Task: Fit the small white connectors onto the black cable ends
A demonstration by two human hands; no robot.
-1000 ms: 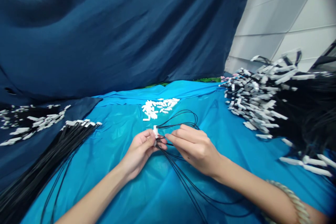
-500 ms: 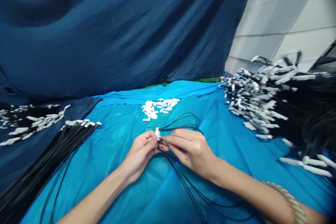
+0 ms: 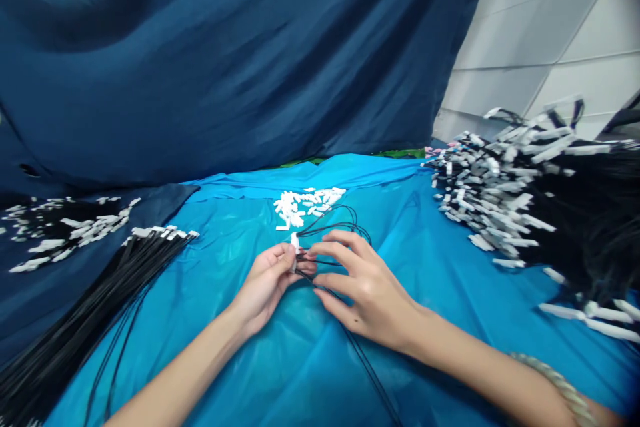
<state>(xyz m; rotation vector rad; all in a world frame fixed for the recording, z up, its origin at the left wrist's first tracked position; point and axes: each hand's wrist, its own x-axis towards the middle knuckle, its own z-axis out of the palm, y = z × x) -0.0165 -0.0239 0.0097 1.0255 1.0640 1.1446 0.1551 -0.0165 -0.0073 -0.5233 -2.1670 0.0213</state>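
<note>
I have a navy curtain [image 3: 225,67] hanging behind the surface [image 3: 435,280] draped in bright blue, with a big heap of white-tipped black wires [image 3: 575,200] on the right and a neater black bundle [image 3: 110,300] on the left. Between them I hold the right hand [image 3: 367,287] spread, fingers parted beside a few slim wires [image 3: 371,373], while the left hand [image 3: 263,280] is closed narrow in a pinch. Just beyond lies a scatter of white pieces [image 3: 300,205], and in that pinch a small white connector [image 3: 295,242] stands roughly upright, wires trailing rightward.
</note>
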